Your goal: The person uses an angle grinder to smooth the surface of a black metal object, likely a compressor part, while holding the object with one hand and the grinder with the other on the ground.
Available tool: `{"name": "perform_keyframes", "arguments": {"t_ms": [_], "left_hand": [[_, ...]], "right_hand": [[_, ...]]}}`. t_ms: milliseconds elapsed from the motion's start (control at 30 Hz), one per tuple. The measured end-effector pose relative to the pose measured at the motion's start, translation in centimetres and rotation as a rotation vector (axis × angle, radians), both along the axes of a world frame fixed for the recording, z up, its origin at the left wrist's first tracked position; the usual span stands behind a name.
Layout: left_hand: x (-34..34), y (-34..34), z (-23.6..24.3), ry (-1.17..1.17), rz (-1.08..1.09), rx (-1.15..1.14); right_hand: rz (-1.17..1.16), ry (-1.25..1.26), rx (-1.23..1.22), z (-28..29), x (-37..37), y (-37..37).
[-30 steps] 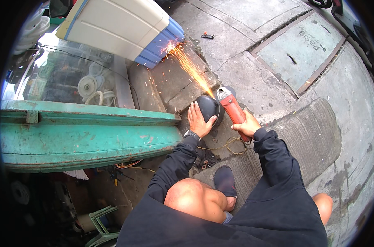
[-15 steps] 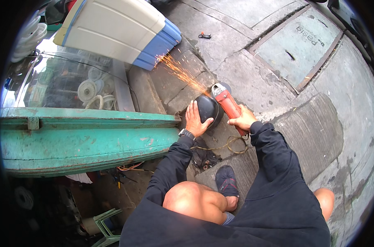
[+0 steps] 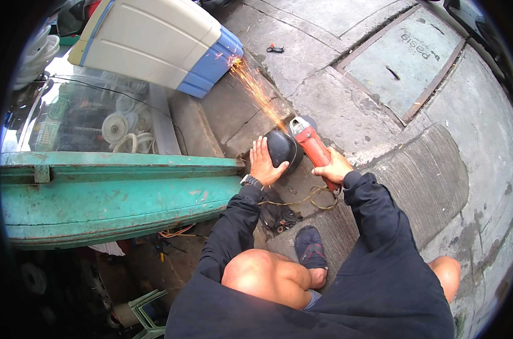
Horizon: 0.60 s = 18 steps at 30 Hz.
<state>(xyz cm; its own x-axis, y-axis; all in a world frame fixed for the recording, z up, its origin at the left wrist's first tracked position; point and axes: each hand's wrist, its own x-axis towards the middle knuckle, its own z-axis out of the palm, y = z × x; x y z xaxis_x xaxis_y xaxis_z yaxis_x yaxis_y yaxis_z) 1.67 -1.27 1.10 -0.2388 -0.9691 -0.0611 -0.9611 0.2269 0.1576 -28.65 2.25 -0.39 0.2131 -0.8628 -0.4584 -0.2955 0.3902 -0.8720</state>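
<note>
My left hand (image 3: 263, 168), thumb wide, lies on a rounded black object (image 3: 284, 149); my right hand (image 3: 336, 168) grips a red, metal-headed grinder (image 3: 313, 146).

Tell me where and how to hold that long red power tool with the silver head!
The long red power tool is probably best gripped around the rear of its narrow body, coming from the person's near right side, as the bare right hand does. That end slants toward the person, while the silver head and orange sparks are at the far end.
</note>
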Motion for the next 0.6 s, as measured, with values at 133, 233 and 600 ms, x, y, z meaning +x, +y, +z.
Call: {"name": "perform_keyframes", "arguments": {"t_ms": [133, 233, 600], "left_hand": [[-3.2, 0.1, -0.2, 0.009, 0.147, -0.017], [-3.5, 0.2, -0.8, 0.010, 0.152, -0.068], [-1.9, 0.1, -0.8, 0.023, 0.022, -0.084]], "right_hand": [[-0.009, -0.012, 0.002, -0.8, -0.1, -0.8], [-0.001, -0.002, -0.011, -1.3, 0.0, -1.1], [-0.035, 0.010, 0.010, -2.9, 0.1, 1.0]]}}
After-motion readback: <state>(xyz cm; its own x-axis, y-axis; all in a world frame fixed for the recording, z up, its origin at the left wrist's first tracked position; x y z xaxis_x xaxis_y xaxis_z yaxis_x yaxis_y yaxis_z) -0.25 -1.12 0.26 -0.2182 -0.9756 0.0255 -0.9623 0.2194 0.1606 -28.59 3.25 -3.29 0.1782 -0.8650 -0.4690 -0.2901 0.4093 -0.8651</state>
